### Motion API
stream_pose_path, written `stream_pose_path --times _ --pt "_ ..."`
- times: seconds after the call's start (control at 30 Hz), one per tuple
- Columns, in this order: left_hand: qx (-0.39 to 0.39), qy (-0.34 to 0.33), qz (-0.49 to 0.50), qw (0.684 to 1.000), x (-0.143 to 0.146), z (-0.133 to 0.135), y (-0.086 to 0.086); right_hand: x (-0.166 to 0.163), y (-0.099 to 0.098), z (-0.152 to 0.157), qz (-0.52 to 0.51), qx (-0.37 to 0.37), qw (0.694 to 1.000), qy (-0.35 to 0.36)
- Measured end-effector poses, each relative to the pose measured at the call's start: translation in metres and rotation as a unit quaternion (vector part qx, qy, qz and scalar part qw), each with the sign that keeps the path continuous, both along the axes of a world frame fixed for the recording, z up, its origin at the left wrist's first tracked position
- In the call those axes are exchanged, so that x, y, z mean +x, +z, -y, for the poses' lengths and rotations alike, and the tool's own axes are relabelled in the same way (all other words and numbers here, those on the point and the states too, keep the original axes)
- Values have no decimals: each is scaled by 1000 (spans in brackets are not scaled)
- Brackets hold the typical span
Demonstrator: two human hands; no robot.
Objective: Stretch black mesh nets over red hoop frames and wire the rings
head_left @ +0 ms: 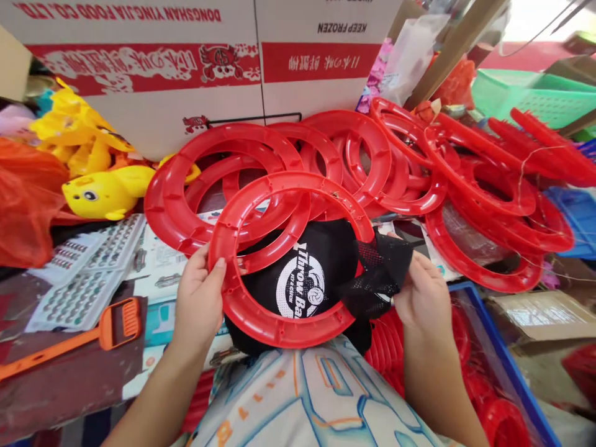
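My left hand (201,298) grips the left rim of a red plastic ring (261,316), thumb on top. A black net fabric with a white round print (302,285) lies under and inside the ring. My right hand (421,292) pinches the black mesh edge (384,273) at the ring's right side. Both hands hover above my lap, which is covered in patterned cloth (307,397).
Several more red rings (395,161) lie piled behind, against a white and red cardboard box (186,68). Yellow toys (100,186) and button-cell cards (84,279) lie at left, with an orange tool (107,329). A blue crate (493,347) holds red parts at right; a green basket (526,93) stands behind.
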State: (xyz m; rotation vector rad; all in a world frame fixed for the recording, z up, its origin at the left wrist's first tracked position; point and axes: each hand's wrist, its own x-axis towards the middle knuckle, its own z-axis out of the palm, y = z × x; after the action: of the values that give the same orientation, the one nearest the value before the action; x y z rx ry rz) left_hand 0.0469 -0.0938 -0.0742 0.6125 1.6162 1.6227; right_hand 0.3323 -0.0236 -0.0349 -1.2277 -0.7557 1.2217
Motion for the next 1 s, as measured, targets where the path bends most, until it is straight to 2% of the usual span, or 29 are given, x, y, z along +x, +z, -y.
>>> stream_pose_path --times 0.07,0.13,0.2,0.23,0.3,0.33,0.37,0.4,0.47,0.53,0.57,0.67,0.73,0.8,0.87,0.9,1.0 --pt "11 28 -173 984 1 9 -7 7 8 4 9 19 1000 -22" --pt "42 53 -384 921 3 18 -5 12 16 10 14 42 998 -46" --pt "100 24 -507 856 8 25 5 11 26 17 16 59 997 -51" --pt "135 -17 -521 842 12 27 13 7 31 21 15 64 997 -49" --pt "202 -156 -459 851 24 27 32 -6 41 33 15 74 997 -17" --pt "208 -225 -409 859 30 25 41 -14 46 40 21 86 996 14" --pt "227 -269 -366 861 37 22 49 -23 50 47 37 109 991 72" --pt "243 -308 -354 849 43 19 54 -32 53 53 65 139 977 148" --pt "283 -357 -350 819 49 15 58 -44 56 62 136 205 919 309" --pt "284 -375 -343 813 49 17 56 -49 55 67 193 243 861 402" --pt "267 -371 -342 821 47 19 55 -49 53 67 208 251 853 407" --pt "253 -373 -336 827 36 26 55 -45 50 64 207 256 885 329" --pt "287 -442 -298 796 31 26 65 -43 54 59 190 225 900 322" --pt "277 -539 -244 757 29 22 80 -44 61 53 176 145 891 393" --pt "247 -569 -181 763 30 19 93 -47 69 49 180 53 868 459" --pt "234 -568 -153 774 31 18 98 -49 72 48 183 16 863 471" --pt "200 -538 -109 812 30 23 100 -53 75 50 149 -57 877 454"
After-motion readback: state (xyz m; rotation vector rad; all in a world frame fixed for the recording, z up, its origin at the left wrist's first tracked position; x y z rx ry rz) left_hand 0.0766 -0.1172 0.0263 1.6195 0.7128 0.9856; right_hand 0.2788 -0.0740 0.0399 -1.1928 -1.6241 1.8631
